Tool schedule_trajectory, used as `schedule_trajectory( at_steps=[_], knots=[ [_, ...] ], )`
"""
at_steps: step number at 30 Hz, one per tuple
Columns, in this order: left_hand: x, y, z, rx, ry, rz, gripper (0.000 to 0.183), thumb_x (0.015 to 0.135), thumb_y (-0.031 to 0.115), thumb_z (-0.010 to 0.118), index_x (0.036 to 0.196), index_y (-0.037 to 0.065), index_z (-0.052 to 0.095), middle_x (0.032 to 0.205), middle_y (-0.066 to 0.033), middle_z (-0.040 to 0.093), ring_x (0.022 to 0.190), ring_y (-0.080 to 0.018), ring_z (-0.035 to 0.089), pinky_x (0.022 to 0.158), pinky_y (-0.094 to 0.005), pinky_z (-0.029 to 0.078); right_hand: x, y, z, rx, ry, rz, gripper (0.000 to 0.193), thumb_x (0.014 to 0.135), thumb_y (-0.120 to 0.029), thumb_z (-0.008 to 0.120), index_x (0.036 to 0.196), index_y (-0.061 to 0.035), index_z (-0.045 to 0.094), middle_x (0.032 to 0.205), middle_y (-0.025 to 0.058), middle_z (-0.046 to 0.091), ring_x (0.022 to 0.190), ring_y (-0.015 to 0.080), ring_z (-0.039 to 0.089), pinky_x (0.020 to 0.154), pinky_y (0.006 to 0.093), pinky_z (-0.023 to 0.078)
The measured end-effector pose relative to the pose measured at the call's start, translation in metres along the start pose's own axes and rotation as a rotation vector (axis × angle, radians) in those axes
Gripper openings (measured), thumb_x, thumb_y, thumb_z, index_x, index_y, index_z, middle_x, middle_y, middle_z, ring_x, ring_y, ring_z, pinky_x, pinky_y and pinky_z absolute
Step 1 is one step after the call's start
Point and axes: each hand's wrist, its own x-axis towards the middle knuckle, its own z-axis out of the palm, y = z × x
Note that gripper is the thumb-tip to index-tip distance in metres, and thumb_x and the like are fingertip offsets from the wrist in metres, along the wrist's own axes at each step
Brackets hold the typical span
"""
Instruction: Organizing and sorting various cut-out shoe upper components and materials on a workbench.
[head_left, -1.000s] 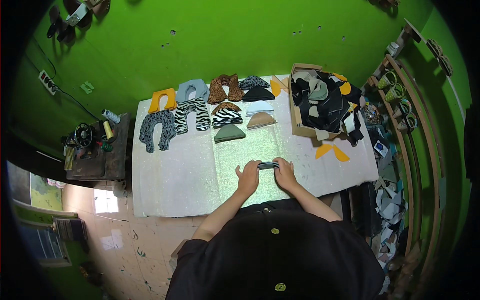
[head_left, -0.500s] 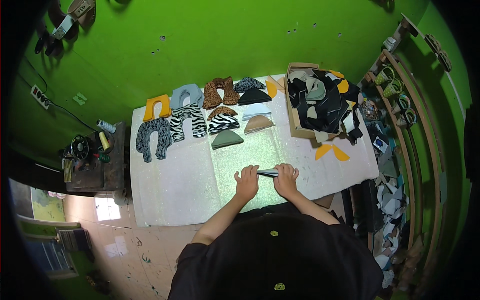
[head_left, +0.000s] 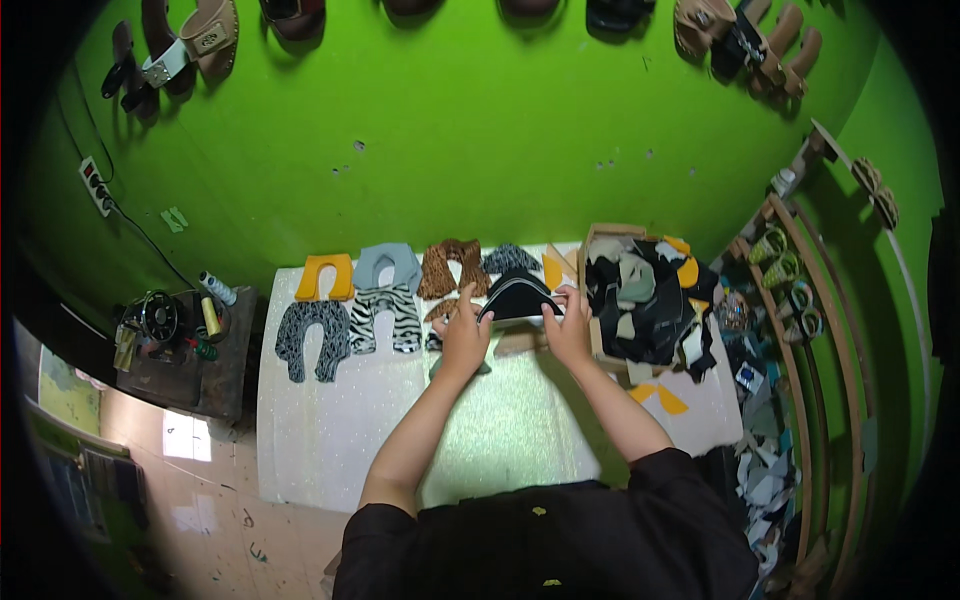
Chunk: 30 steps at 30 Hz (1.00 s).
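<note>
Between my two hands is a stack of black half-moon pieces [head_left: 520, 302] with pale edges, over the rows of cut pieces. My left hand [head_left: 464, 328] grips its left corner, the thumb toward me. At the right corner, my right hand [head_left: 566, 322] pinches it the same way. Just behind it lies a grey-and-black patterned half-moon stack [head_left: 512, 258]. A brown spotted U-shaped stack [head_left: 452, 268] sits beyond my left hand. Partly covered by my hands and the held stack are a tan half-moon piece [head_left: 522, 343] and a green one [head_left: 480, 368].
Left on the white table [head_left: 330, 440] are yellow [head_left: 325, 278], grey [head_left: 388, 268], zebra-striped [head_left: 385, 322] and dark patterned [head_left: 312, 338] U-shaped stacks. A cardboard box [head_left: 612, 232] of scraps stands right, yellow pieces [head_left: 660, 398] before it. A sewing machine [head_left: 160, 318] is far left; sandals hang above.
Both hands have moved away from me with the held stack, from the bare front of the table to the rows. The stack has tilted so its curved face shows. The view has tipped upward.
</note>
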Motion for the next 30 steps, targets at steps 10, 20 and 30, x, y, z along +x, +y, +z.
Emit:
schedule_trajectory(
  at_steps=[10,20,30],
  knots=[
    [0.095,-0.053,0.066,0.245,-0.236,-0.099,0.046,0.080,0.018,0.063,0.119,0.009,0.041,0.086,-0.0155,0.065,0.086,-0.0325,0.061,0.081,-0.0465,0.028,0.079,0.057,0.056,-0.528,-0.437,0.140,0.015,0.078,-0.016,0.060,0.092,-0.0150,0.055,0.084,0.0083,0.061,0.097,0.0298,0.052,0.092,0.0595,0.020],
    [0.099,-0.069,0.105,0.319,-0.260,-0.249,0.033,0.079,0.020,0.063,0.105,0.007,0.049,0.090,-0.0148,0.065,0.091,-0.0320,0.058,0.082,-0.0459,0.027,0.071,0.098,0.087,-0.633,-0.479,0.200,0.016,0.080,-0.018,0.056,0.095,-0.0186,0.063,0.094,0.0108,0.062,0.106,0.0306,0.048,0.096,0.0617,0.015],
    [0.081,-0.060,0.097,0.427,-0.104,0.001,0.015,0.083,0.022,0.056,0.092,0.015,0.066,0.100,-0.0075,0.054,0.101,-0.0258,0.046,0.085,-0.0468,0.028,0.075,0.053,0.053,-0.664,-0.463,0.059,0.032,0.081,-0.022,0.052,0.109,-0.0104,0.061,0.118,0.0145,0.049,0.121,0.0308,0.036,0.101,0.0634,0.012]
  ],
)
